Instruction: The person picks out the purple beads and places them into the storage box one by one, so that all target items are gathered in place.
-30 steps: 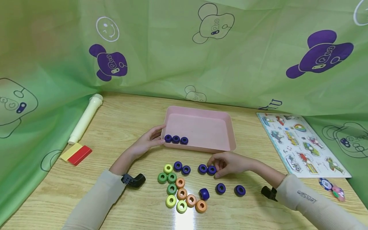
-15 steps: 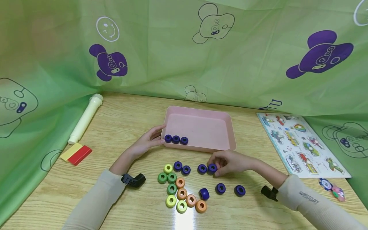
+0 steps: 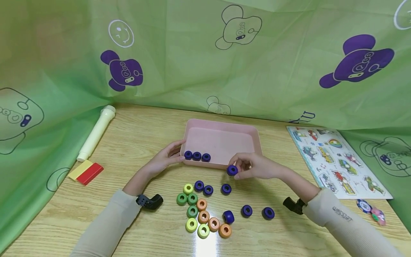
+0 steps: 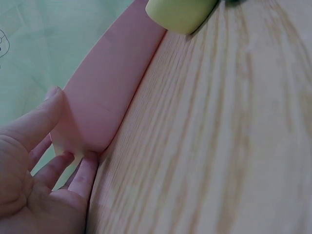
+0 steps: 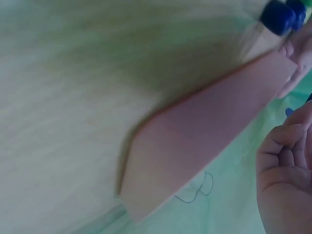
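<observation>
My right hand (image 3: pixel 257 166) pinches a dark blue bead (image 3: pixel 232 170) between thumb and fingers, raised just in front of the near wall of the pink tray (image 3: pixel 224 141). In the right wrist view that hand (image 5: pixel 287 170) shows curled fingers; its bead is barely visible. At the tray's near left corner, my left hand (image 3: pixel 165 157) grips the wall, thumb and fingers against it in the left wrist view (image 4: pixel 44 170). Inside the tray, several blue beads, among them one at the row's middle (image 3: pixel 197 156), line the near left edge.
Before the tray lie loose blue beads (image 3: pixel 226 189), green beads (image 3: pixel 192 198), orange beads (image 3: pixel 203 216) and yellow beads (image 3: pixel 191 225). A picture puzzle board (image 3: pixel 337 160) lies right. At left are a pale cylindrical stick (image 3: pixel 96 134) and a yellow-and-red piece (image 3: pixel 86 172). A green curtain (image 3: pixel 179 64) hangs behind.
My right hand has lifted one blue bead off the table and carried it up and slightly left to the tray's near wall. The left hand stays at the tray corner.
</observation>
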`<state>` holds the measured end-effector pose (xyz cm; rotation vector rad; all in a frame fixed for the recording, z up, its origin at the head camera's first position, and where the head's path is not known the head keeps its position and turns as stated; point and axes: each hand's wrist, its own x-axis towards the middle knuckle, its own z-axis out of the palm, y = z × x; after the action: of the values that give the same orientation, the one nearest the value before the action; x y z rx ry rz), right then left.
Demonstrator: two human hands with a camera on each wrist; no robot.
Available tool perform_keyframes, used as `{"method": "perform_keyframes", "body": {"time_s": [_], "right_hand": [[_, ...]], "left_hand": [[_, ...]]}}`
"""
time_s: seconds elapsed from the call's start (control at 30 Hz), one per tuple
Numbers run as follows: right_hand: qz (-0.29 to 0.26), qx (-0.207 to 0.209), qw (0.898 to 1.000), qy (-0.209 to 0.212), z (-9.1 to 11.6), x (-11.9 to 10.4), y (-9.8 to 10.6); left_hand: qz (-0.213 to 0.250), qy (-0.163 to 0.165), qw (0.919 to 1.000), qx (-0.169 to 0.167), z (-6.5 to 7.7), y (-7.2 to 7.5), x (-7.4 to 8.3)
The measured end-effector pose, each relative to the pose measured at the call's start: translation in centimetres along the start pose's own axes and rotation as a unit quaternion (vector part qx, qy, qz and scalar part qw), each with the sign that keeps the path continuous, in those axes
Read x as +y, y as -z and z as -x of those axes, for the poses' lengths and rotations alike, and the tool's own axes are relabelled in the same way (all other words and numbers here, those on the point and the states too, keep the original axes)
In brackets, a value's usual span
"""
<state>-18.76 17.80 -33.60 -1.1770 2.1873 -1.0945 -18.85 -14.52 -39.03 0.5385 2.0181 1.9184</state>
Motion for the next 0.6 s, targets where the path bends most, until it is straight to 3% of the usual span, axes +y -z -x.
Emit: {"method": "perform_keyframes", "body": {"time_s": [0.23, 0.47, 0.6], "right_hand": [[0.002, 0.039, 0.999, -0.009, -1.6, -1.0, 1.3], [0.010, 0.071, 0.996, -0.055, -2.9, 3.0, 1.4], [0.039, 0.063, 0.994, -0.075, -3.6, 4.3, 1.1]], "left_hand": [[-0.002, -0.004, 1.0000, -0.001, 0.0, 0.0, 0.2], [-0.004, -0.002, 1.0000, -0.001, 0.0, 0.0, 0.2], [-0.002, 0.000, 1.0000, -0.001, 0.0, 0.1, 0.2]]}}
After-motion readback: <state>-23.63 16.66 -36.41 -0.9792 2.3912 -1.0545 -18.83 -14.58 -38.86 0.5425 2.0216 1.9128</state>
